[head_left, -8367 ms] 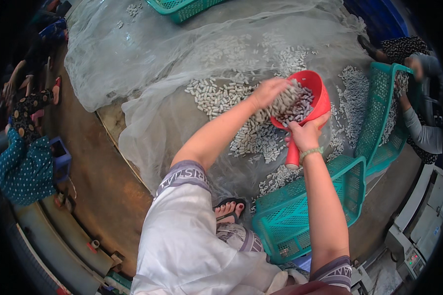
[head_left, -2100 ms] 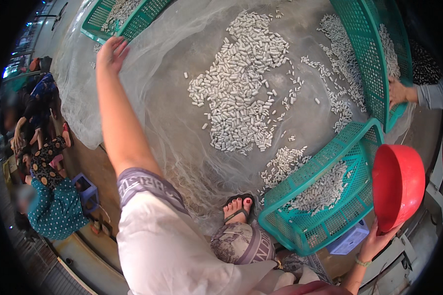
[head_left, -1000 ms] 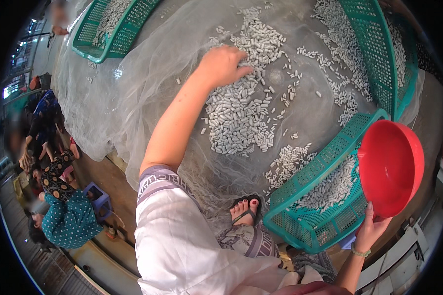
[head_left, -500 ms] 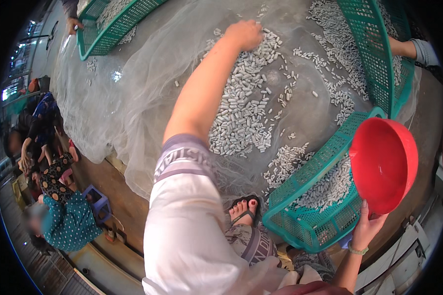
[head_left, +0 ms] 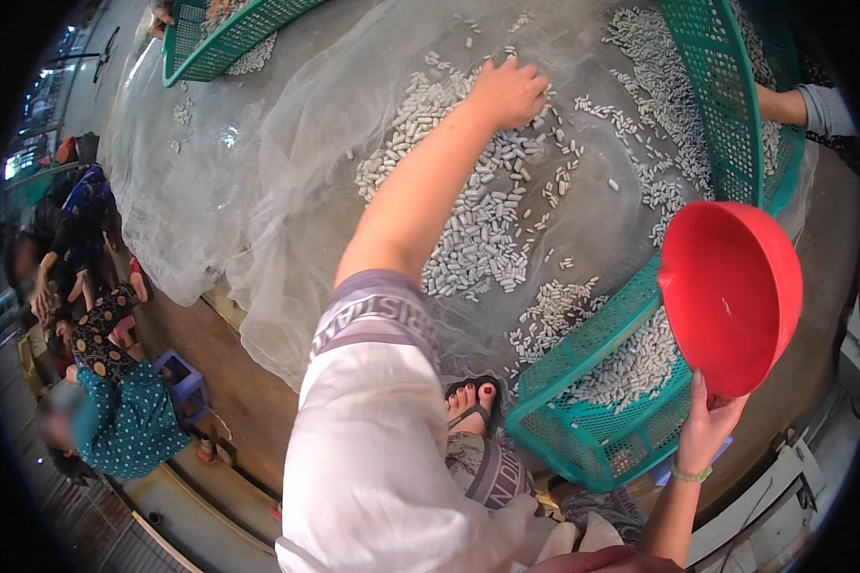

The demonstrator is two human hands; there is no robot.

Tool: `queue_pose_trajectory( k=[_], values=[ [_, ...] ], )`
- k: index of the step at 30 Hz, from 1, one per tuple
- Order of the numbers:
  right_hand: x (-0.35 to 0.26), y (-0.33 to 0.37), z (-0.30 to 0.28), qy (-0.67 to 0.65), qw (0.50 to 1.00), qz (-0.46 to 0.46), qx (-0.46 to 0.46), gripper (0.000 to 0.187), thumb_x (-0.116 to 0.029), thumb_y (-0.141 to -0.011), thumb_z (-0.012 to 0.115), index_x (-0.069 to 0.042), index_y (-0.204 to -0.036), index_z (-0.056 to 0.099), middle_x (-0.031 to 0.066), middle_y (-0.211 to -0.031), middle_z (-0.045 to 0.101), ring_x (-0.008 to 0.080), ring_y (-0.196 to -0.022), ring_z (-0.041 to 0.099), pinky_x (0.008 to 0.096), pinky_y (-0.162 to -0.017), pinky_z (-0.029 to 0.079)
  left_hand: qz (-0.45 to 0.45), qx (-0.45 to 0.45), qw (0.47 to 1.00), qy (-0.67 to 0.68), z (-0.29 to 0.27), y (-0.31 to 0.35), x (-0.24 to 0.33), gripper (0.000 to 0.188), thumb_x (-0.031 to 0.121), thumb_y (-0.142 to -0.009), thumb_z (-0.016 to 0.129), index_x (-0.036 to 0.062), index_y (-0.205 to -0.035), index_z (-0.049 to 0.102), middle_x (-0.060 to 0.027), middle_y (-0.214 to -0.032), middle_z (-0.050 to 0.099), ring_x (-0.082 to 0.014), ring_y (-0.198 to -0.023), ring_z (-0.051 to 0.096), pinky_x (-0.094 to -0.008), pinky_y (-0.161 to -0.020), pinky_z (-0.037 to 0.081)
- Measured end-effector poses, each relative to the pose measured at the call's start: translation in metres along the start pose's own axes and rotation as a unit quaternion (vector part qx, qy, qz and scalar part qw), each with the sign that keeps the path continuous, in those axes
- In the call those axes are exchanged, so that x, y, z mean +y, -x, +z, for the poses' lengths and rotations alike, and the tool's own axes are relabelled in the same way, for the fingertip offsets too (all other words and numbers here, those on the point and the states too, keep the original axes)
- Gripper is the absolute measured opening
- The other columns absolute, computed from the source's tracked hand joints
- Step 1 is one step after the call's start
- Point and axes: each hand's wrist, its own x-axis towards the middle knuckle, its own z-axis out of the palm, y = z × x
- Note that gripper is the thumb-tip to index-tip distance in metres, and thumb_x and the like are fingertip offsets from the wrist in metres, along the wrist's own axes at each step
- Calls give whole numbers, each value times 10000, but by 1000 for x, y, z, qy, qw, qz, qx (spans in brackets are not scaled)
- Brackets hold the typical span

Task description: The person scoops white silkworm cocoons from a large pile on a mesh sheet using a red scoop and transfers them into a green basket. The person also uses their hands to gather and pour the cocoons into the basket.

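My left hand [head_left: 509, 94] is over the far right part of a spread pile of small grey-white, capsule-shaped pieces [head_left: 483, 224]. Its fingers are bent and a little apart, and I see nothing held in them; the fingertips are partly hidden. My right hand [head_left: 712, 425] grips the lower rim of a red plastic bowl [head_left: 736, 286], tilted so that its inside shows, with only a small light speck in it. Below and left of the bowl, a green perforated basket [head_left: 583, 334] holds more of the pieces.
Thin translucent netting [head_left: 287, 172] covers the work surface. Another person's hand [head_left: 779, 105] is at a tall green basket [head_left: 712, 86] on the right, beside a large heap of pieces. A further green basket [head_left: 220, 48] stands far left, with a hand [head_left: 162, 17] on it. People [head_left: 124, 420] sit at left.
My left hand has moved slightly right and nearer, and pieces now lie farther left in the pile. The red bowl has shifted a little left and up. The far-left basket has moved up.
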Motion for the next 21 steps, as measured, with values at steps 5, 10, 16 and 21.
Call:
queue_pose_trajectory(
  k=[5,10,16,21],
  values=[
    [0,-13,9,19,999,-25,6,617,26,-849,600,21,-1377,280,137,-1297,450,199,-1138,484,324,-974,378,51,31,996,69,-27,49,-11,340,368,-883,511,177,-1157,577,-45,-1157,577,-275,-1124,500,-509,-917,388],
    [-3,-32,42,46,996,-77,-16,718,58,-841,578,-2,-1433,177,158,-1346,388,222,-1163,462,335,-957,404,-265,-41,962,-55,-48,102,-127,393,175,-897,417,170,-1284,485,-29,-1291,524,-210,-1266,415,-619,-1059,148],
    [-3,-63,59,114,991,-68,5,801,6,-829,613,-18,-1449,107,217,-1232,498,249,-1080,560,329,-893,447,-360,93,927,57,-110,80,-175,327,161,-854,501,98,-1157,607,-73,-1294,527,-255,-1068,593,-494,-1031,332],
    [2,-68,55,165,983,-75,27,803,-7,-826,618,-14,-1446,108,227,-1182,540,260,-1043,595,331,-878,452,-334,277,729,529,-170,121,-150,334,176,-828,630,35,-1129,607,-66,-1064,656,-206,-946,641,-406,-901,445]
  ],
)
